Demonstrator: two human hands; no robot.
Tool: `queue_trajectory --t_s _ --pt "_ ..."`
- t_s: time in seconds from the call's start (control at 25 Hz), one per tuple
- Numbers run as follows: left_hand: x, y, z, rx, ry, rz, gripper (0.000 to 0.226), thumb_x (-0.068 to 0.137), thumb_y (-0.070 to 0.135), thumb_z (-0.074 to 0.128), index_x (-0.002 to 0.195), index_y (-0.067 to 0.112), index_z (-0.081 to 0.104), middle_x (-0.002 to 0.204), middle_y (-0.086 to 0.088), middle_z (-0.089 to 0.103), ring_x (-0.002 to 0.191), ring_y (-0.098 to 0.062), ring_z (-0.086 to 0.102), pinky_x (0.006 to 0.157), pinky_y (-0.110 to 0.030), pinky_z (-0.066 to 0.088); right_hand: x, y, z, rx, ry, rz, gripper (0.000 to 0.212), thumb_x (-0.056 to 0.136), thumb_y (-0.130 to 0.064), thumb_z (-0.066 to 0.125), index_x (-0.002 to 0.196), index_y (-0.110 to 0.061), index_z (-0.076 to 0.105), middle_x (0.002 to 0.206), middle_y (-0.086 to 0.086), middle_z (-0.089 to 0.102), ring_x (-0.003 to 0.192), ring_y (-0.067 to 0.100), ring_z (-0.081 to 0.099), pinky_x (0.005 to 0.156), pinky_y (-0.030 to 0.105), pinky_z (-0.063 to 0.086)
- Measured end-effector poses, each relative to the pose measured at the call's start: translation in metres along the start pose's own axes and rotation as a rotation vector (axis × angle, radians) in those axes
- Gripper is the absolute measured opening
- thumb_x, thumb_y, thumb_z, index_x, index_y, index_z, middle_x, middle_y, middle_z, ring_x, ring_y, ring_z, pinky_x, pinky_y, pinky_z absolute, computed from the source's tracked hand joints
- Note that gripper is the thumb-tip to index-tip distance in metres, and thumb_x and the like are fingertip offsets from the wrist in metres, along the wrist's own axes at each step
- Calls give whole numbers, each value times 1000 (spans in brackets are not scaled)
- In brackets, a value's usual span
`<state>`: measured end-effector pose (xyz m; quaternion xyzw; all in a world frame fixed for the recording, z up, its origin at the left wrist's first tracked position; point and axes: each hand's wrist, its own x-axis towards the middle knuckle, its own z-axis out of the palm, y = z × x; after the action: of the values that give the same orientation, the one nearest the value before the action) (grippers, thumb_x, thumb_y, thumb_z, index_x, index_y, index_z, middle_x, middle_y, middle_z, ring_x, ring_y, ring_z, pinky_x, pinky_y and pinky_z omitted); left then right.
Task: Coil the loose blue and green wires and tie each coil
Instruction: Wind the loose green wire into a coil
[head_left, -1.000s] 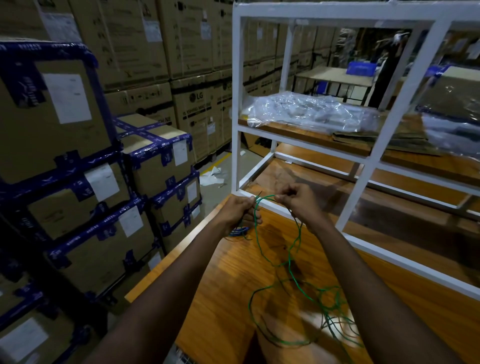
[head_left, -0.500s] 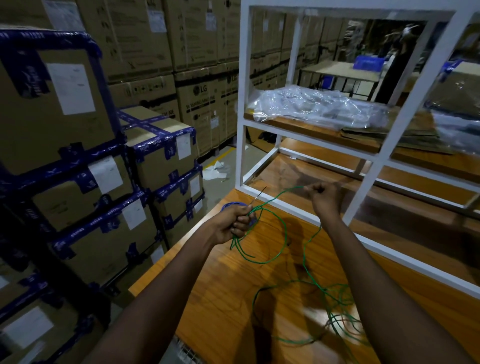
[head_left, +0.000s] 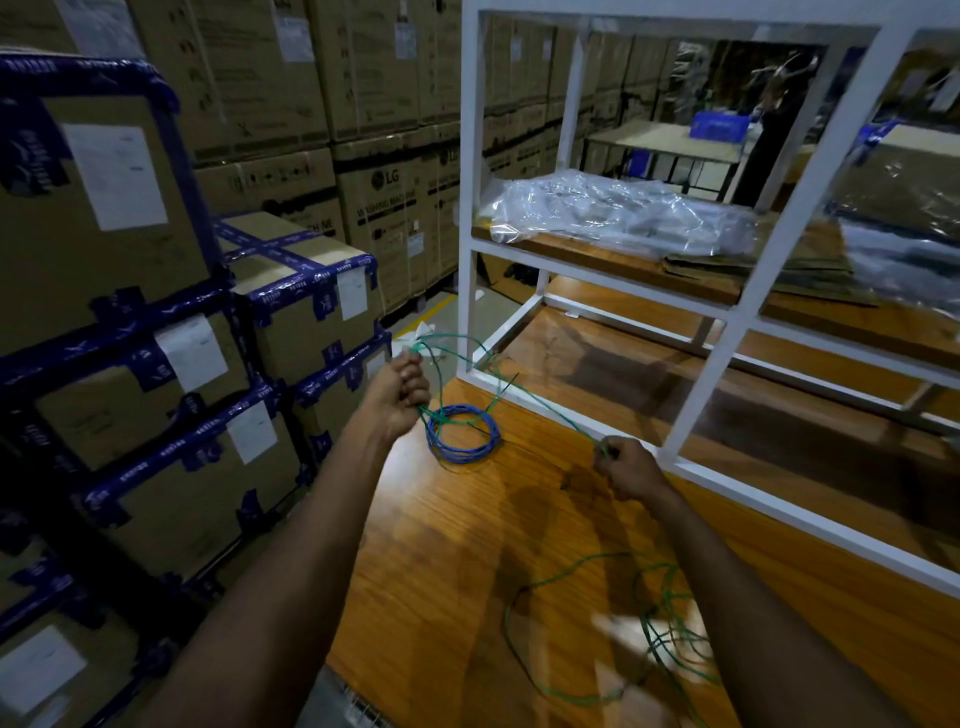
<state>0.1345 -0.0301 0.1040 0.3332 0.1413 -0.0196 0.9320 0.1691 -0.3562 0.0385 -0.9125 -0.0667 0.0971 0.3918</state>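
Observation:
A blue wire coil (head_left: 464, 432) lies flat near the far left corner of the wooden table (head_left: 457, 571). My left hand (head_left: 397, 395) is raised just left of it, closed on a few loops of green wire (head_left: 550, 413). A green strand runs from that hand across the coil to my right hand (head_left: 623, 467), which pinches it low over the table by the white frame. The loose remainder of the green wire lies tangled near the table's front right, partly hidden behind my right arm. A dark tie seems to stick up beside the coil.
A white metal shelf frame (head_left: 727, 338) stands on the table's far side, holding a clear plastic bag (head_left: 623, 218) and flattened cardboard. Stacked cartons with blue tape (head_left: 171, 364) fill the left beyond the table's edge. More cartons line the back.
My hands have drawn apart: the left went up and left with the green loops, the right came down toward me along the strand. The blue coil now lies uncovered on the table.

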Motion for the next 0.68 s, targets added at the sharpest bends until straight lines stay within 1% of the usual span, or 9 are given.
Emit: queue_trajectory --t_s 0.04,0.12,0.2,0.32,0.4,0.48,0.52,0.6,0.68 --pt "3 8 0 -45 49 53 40 106 30 30 69 18 37 35 6 30 26 -2 22 26 -14 16 -2 12 -1 -40 -27 20 30 85 -18 67 57 -20 55 55 -2 52 48 10 49 57 31 39" --pt "9 21 1 -121 149 146 41 106 30 30 67 18 35 34 7 30 25 -3 20 27 -14 14 -6 36 -5 -225 -55 54 42 76 -47 73 52 -20 52 50 -2 51 51 15 51 55 33 37" --pt "14 30 1 -165 240 214 43 107 30 27 66 18 34 33 8 30 24 -4 19 27 -15 14 -15 52 -12 -375 -42 142 53 65 -70 67 55 -20 53 51 -3 52 53 17 53 54 32 36" --pt "27 31 -7 -159 410 267 40 106 27 31 67 17 34 44 7 33 23 -4 20 27 -16 16 -26 59 -17 -401 8 153 57 65 -78 59 75 -22 54 69 -3 61 65 16 58 59 33 43" --pt "31 21 -7 -13 508 301 36 104 24 38 70 16 39 57 4 34 26 -3 24 30 -15 19 -29 47 -18 -264 -44 80 40 84 -64 52 85 -24 45 78 2 59 71 20 57 64 39 43" --pt "32 7 -2 183 523 305 34 103 23 42 69 15 43 55 4 38 30 -4 28 34 -15 22 -28 17 -23 -185 -147 -47 20 99 -38 40 84 -23 42 80 3 54 77 23 54 74 43 43" --pt "32 0 1 268 495 288 35 103 24 42 69 15 44 51 4 41 32 -6 31 36 -16 25 -28 -3 -26 -183 -192 -133 19 100 -26 40 81 -24 45 80 1 53 79 23 53 78 42 43" --pt "30 -12 11 381 364 218 35 104 26 39 71 15 43 45 4 44 36 -9 35 38 -17 29 -32 -49 -33 -162 -325 -258 26 95 -8 48 75 -24 53 77 -3 54 77 14 54 73 32 43" --pt "23 -21 20 472 223 166 35 104 26 39 72 13 43 46 0 47 34 -11 41 37 -17 35 -36 -86 -36 -68 -450 -317 26 90 1 53 74 -19 58 70 -5 53 63 1 49 60 18 40"
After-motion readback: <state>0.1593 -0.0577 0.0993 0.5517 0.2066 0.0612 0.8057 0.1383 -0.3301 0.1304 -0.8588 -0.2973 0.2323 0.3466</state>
